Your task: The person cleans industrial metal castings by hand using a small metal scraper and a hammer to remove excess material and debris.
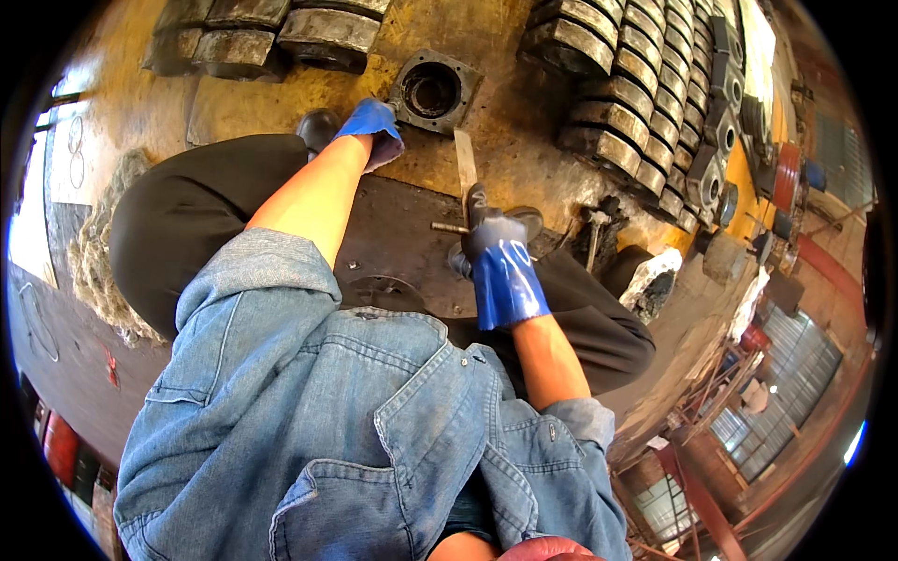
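Observation:
A squarish metal housing (453,108) with a round dark bore and corner holes lies on the worn yellow floor ahead of me. At its left edge is my left hand (372,127) in a blue glove; the cuff hides its fingers, so their grip does not show. My right hand (496,236), in a blue glove with a dark grimy palm, is closed around a flat metal tool that looks like a file (465,161). The file's far end reaches the housing's near right corner. A short threaded rod (449,227) sticks out left beside the right hand.
Rows of stacked metal castings (617,112) stand at the right, with more blocks (327,37) at the far left. A dark metal plate (393,224) lies between my knees. A hammer-like tool (595,229) is right of my right knee; shaggy fibre (103,252) lies left.

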Available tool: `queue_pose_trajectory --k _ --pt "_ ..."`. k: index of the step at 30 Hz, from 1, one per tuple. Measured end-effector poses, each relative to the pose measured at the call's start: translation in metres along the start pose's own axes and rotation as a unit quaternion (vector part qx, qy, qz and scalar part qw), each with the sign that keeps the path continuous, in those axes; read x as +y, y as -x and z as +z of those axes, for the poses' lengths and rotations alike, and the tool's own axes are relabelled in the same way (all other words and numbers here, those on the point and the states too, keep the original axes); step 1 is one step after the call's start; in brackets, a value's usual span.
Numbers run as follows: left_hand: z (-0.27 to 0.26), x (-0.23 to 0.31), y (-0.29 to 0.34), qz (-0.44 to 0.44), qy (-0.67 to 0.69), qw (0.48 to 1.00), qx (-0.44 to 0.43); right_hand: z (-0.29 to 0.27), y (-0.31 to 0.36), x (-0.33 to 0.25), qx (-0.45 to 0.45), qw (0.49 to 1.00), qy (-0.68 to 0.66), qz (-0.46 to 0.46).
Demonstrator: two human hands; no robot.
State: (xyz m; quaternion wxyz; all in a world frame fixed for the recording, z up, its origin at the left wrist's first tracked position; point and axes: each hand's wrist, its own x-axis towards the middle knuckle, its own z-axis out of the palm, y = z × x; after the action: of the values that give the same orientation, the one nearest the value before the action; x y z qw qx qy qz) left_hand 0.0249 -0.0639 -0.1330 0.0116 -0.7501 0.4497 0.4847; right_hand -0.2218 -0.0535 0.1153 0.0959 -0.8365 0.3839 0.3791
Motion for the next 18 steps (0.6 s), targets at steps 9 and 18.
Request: queue_pose_trajectory --k 9,18 --pt "0.001 -0.076 0.004 -0.135 0.378 0.915 0.028 -0.045 -0.003 -0.034 -0.073 0.996 0.049 -0.012" --pt "0.019 -0.007 -0.025 -0.170 0.336 0.926 0.038 -0.037 -0.025 0.012 -0.026 0.997 -0.019 0.065"
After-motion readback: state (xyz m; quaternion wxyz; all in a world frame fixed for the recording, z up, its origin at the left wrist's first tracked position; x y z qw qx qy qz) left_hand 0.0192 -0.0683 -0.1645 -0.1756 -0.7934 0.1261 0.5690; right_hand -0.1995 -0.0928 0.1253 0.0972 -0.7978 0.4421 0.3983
